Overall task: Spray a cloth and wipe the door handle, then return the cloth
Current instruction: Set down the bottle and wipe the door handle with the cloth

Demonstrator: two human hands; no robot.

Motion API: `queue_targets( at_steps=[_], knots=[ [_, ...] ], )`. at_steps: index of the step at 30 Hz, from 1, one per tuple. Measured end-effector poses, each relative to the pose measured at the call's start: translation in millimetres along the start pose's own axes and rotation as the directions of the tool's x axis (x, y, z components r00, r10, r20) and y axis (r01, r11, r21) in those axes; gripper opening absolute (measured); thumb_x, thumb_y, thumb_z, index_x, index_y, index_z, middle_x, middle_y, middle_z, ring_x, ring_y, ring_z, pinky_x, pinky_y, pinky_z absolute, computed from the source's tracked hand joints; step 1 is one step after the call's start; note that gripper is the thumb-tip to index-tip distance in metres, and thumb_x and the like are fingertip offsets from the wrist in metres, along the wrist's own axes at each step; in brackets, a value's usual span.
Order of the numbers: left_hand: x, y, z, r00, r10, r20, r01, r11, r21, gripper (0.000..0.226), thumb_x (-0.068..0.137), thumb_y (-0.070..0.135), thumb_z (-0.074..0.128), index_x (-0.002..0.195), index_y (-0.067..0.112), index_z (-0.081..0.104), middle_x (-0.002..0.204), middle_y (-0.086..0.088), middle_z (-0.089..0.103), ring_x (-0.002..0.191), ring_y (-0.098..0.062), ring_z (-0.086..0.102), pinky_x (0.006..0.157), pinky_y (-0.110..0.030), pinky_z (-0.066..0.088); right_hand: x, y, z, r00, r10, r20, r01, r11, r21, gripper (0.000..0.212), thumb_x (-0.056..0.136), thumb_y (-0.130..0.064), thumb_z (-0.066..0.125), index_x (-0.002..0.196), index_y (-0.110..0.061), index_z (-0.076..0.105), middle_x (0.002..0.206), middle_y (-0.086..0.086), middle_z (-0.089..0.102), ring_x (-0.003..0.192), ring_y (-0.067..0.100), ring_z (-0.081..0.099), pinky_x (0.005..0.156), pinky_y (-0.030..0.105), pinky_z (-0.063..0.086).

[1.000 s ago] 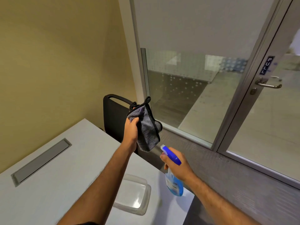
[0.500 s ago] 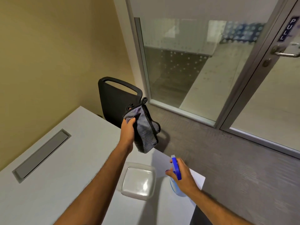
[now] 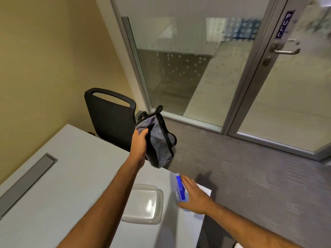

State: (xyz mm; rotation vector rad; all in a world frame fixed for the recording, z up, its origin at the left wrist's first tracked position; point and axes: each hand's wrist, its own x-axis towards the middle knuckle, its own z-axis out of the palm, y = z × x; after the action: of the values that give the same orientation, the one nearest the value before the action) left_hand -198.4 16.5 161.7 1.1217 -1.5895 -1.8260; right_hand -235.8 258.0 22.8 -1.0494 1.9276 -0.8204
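Gripped grey cloth (image 3: 157, 142) in left hand (image 3: 139, 145), lifted off the worktop (image 3: 53, 185) ready for the door handle (image 3: 284, 50), well apart; loosened right hand (image 3: 195, 196) fingers beside spray bottle (image 3: 181, 191), seemingly to park it.

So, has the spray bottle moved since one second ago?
Yes. The bottle has come down onto the table, beside the plastic container; earlier it was held up, off the table's edge. The right hand is opening.

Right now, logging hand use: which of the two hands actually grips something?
The left hand, raised beside the chair, grips the grey cloth. The right hand lies with fingers straight beside the blue spray bottle on the table.
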Motion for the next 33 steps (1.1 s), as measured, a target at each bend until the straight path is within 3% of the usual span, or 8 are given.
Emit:
queue_targets(
  at_steps=[5,9,13,16,20,26,30,33],
  knots=[
    [-4.9,16.0,53.1,0.999,0.003,0.052,0.0,0.998,-0.069,0.036,0.102,0.029,0.049,0.137,0.023,0.053,0.125,0.0,0.066,0.114,-0.017,0.062,0.083,-0.03,0.051,-7.4,-4.8,-61.6,0.994,-0.044,-0.104,0.057,0.991,0.124,0.097,0.08,-0.053,0.061,0.157,-0.032,0.007,0.163,-0.013,0.007,0.151,0.007,0.004,0.121,0.03,0.013],
    [-2.6,30.0,112.9,0.996,0.018,0.089,-0.008,0.995,-0.104,0.032,0.101,0.025,0.051,0.131,0.022,0.059,0.123,-0.002,0.069,0.111,-0.017,0.066,0.085,-0.032,0.051,5.0,-24.7,-138.5,0.938,0.091,-0.335,0.095,0.861,0.5,0.104,0.07,-0.072,0.065,0.157,-0.03,0.026,0.16,-0.005,0.032,0.144,0.015,0.036,0.118,0.042,0.034],
    [-2.0,41.8,188.0,0.985,0.036,0.169,-0.015,0.992,-0.123,0.027,0.099,0.021,0.054,0.125,0.019,0.063,0.117,-0.002,0.073,0.104,-0.014,0.07,0.084,-0.032,0.055,21.6,-34.2,-223.3,0.916,0.129,-0.381,0.212,0.649,0.731,0.053,0.082,-0.032,0.079,0.13,-0.024,0.058,0.125,-0.004,0.071,0.116,0.013,0.067,0.096,0.032,0.055],
    [6.2,48.2,244.3,0.95,0.04,0.309,-0.008,0.995,-0.103,0.029,0.098,0.01,0.056,0.126,0.014,0.062,0.121,-0.008,0.072,0.114,-0.022,0.068,0.099,-0.04,0.054,26.7,-32.2,-280.5,0.882,0.172,-0.438,0.231,0.654,0.721,0.041,0.082,-0.009,0.08,0.114,-0.028,0.064,0.111,-0.012,0.074,0.1,0.001,0.07,0.085,0.022,0.055],
    [19.6,65.8,317.0,0.884,0.027,0.467,0.002,0.998,-0.063,0.046,0.082,-0.011,0.053,0.124,0.007,0.062,0.117,-0.014,0.073,0.112,-0.026,0.068,0.097,-0.038,0.054,28.7,-5.4,-358.9,0.851,0.214,-0.479,0.211,0.696,0.686,0.046,0.077,-0.004,0.084,0.117,-0.014,0.066,0.104,-0.007,0.075,0.102,0.012,0.07,0.076,0.016,0.053],
    [42.8,83.8,418.4,0.821,0.057,0.568,-0.045,0.998,-0.035,0.053,0.073,-0.008,0.06,0.124,0.008,0.061,0.118,-0.014,0.074,0.113,-0.028,0.069,0.097,-0.04,0.054,13.6,43.8,-470.6,0.843,0.233,-0.485,0.18,0.728,0.662,0.033,0.079,-0.01,0.082,0.107,-0.018,0.067,0.102,0.002,0.077,0.1,0.021,0.071,0.089,0.034,0.056],
    [60.1,95.8,474.8,0.796,0.08,0.6,-0.118,0.993,0.024,0.057,0.075,-0.011,0.061,0.128,0.008,0.061,0.123,-0.01,0.073,0.116,-0.024,0.068,0.1,-0.038,0.054,9.0,72.7,-522.5,0.864,0.277,-0.42,0.189,0.596,0.78,0.035,0.083,-0.018,0.079,0.116,-0.012,0.068,0.106,0.01,0.078,0.102,0.028,0.073,0.095,0.045,0.056],
    [80.6,106.1,509.0,0.777,0.055,0.627,-0.141,0.986,0.088,0.055,0.079,-0.018,0.06,0.127,0.008,0.061,0.122,-0.011,0.073,0.113,-0.024,0.07,0.095,-0.034,0.056,5.3,85.2,-557.5,0.917,0.236,-0.321,0.203,0.417,0.886,0.026,0.095,-0.025,0.065,0.115,-0.01,0.071,0.107,0.013,0.078,0.093,0.025,0.076,0.079,0.035,0.059]
  ],
)
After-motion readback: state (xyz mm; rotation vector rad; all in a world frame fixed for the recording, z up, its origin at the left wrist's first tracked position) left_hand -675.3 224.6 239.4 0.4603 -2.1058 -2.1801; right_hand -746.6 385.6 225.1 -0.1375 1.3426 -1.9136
